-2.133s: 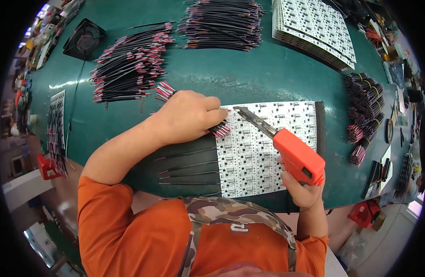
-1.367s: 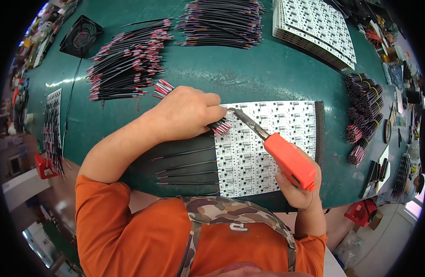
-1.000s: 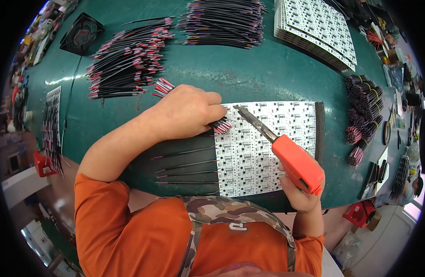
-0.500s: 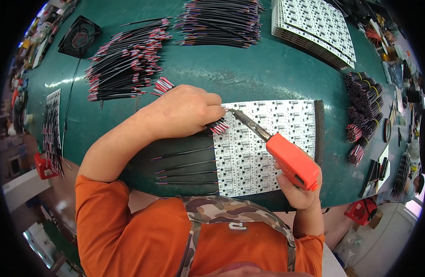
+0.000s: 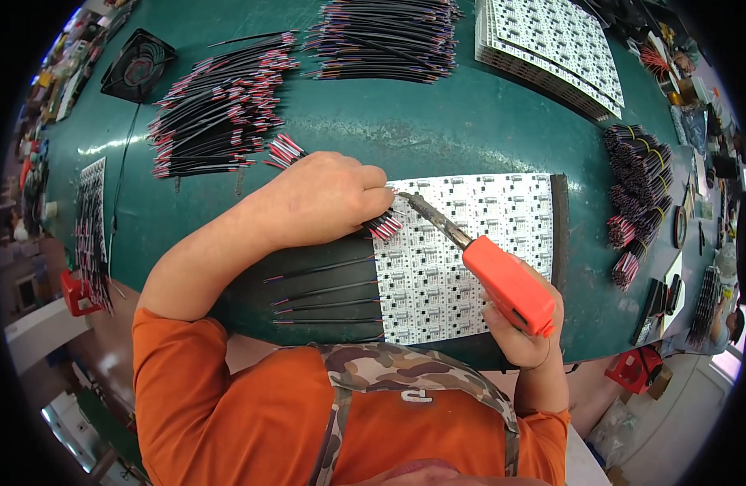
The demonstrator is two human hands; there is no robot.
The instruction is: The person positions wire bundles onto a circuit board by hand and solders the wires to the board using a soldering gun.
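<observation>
- A white circuit sheet (image 5: 462, 267) lies on the green desk (image 5: 446, 121), before the person.
- At the sheet's upper left corner, the fingers of the left hand (image 5: 328, 198) are clenched round a wire bundle (image 5: 383, 227).
- By its lower right corner, the right hand (image 5: 525, 334) grips a red soldering iron (image 5: 509, 283), tip near the opposite corner; touching, I can't tell.
- Black wires (image 5: 328, 306) line the sheet's left edge.

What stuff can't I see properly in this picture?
In the head view:
Middle of the wire bundle: hidden by the left hand.
Right hand: some fingers behind the red tool.
Board stack: far end past the upper edge.
Whether the tool's tip touches the circuit sheet: too small.
</observation>
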